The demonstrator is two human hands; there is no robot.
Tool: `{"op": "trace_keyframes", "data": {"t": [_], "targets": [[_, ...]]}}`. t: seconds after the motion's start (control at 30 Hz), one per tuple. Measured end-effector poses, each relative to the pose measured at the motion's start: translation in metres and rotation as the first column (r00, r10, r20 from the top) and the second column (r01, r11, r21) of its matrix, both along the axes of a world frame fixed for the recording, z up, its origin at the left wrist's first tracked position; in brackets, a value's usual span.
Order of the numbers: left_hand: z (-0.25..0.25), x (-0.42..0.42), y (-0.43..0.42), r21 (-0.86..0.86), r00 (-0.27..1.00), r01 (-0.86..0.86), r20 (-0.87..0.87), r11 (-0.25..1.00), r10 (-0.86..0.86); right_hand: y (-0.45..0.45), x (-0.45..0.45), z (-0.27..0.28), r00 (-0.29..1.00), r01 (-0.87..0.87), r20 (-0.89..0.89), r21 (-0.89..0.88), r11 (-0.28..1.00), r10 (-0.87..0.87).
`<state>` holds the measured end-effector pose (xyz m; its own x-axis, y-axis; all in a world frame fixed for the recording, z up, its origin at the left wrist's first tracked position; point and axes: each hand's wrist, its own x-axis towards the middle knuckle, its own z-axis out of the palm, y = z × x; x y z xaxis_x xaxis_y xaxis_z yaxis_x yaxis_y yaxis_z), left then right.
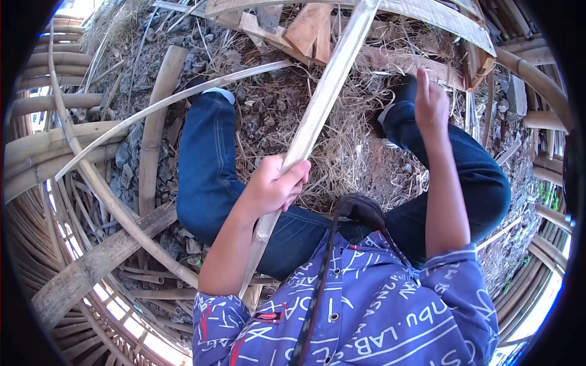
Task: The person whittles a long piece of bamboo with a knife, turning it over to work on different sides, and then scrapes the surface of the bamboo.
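My left hand (pixel 278 186) is wrapped round a long pale split bamboo strip (pixel 326 97). The strip slants from beside my left forearm up past the top of the view, crossing over my left thigh. My right hand (pixel 432 107) is raised over my right shin, apart from the strip. One of its digits points up and the other fingers are curled in. Whatever those fingers hold, if anything, is hidden.
Ahead stands a wooden frame (pixel 448 24) with wedge-shaped blocks (pixel 310 30). Bamboo poles (pixel 160 116) and a thin curved strip (pixel 165 104) lie to the left. Straw (pixel 329 165) covers the ground between my legs. More bamboo poles (pixel 540 79) line the right side.
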<state>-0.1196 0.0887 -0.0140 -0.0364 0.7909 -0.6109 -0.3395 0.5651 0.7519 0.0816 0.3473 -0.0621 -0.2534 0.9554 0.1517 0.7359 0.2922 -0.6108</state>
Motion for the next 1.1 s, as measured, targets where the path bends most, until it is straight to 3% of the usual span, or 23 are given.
{"op": "trace_keyframes", "data": {"t": [0.2, 0.4, 0.43, 0.5, 0.63, 0.83, 0.93, 1.0, 1.03, 1.1], "targets": [[0.007, -0.004, 0.007, -0.043, 0.99, -0.054, 0.129, 0.998, 0.059, -0.077, -0.015, 0.018, 0.837, -0.223, -0.547, -0.354, 0.908, -0.008], [0.019, -0.018, 0.031, -0.02, 0.996, -0.033, 0.079, 0.999, 0.035, -0.102, -0.053, 0.058, 0.786, -0.498, -0.554, -0.308, 0.811, 0.273], [0.016, -0.017, 0.034, -0.013, 0.998, -0.031, 0.051, 0.999, 0.031, -0.103, -0.059, 0.06, 0.83, -0.493, -0.468, -0.363, 0.791, 0.303], [0.01, -0.016, 0.04, 0.014, 0.998, -0.033, 0.044, 0.999, 0.033, -0.105, -0.071, 0.057, 0.808, -0.558, -0.359, -0.208, 0.804, 0.468], [0.012, -0.014, 0.046, -0.03, 0.996, -0.03, 0.084, 0.999, 0.032, -0.11, -0.086, 0.048, 0.811, -0.585, -0.003, -0.018, 0.811, 0.585], [0.007, -0.011, 0.043, -0.002, 0.998, -0.016, 0.068, 1.0, 0.016, -0.092, -0.087, 0.039, 0.759, -0.647, 0.149, 0.079, 0.758, 0.633], [0.008, -0.006, 0.045, 0.005, 1.0, -0.026, 0.012, 1.0, 0.026, -0.077, -0.086, 0.029, 0.77, -0.635, 0.196, 0.151, 0.757, 0.607], [0.012, 0.001, 0.042, -0.048, 0.995, -0.031, -0.091, 0.998, 0.027, -0.012, -0.071, 0.0, 0.881, -0.435, 0.251, 0.098, 0.895, 0.4], [0.011, 0.004, 0.035, -0.048, 0.995, -0.032, -0.094, 0.998, 0.028, 0.027, -0.063, 0.011, 0.926, -0.238, 0.317, 0.065, 0.969, 0.206], [0.005, 0.008, 0.026, -0.055, 0.998, 0.008, 0.068, 0.998, -0.004, 0.062, -0.042, 0.042, 0.917, -0.204, 0.366, 0.084, 0.975, 0.161]]}}
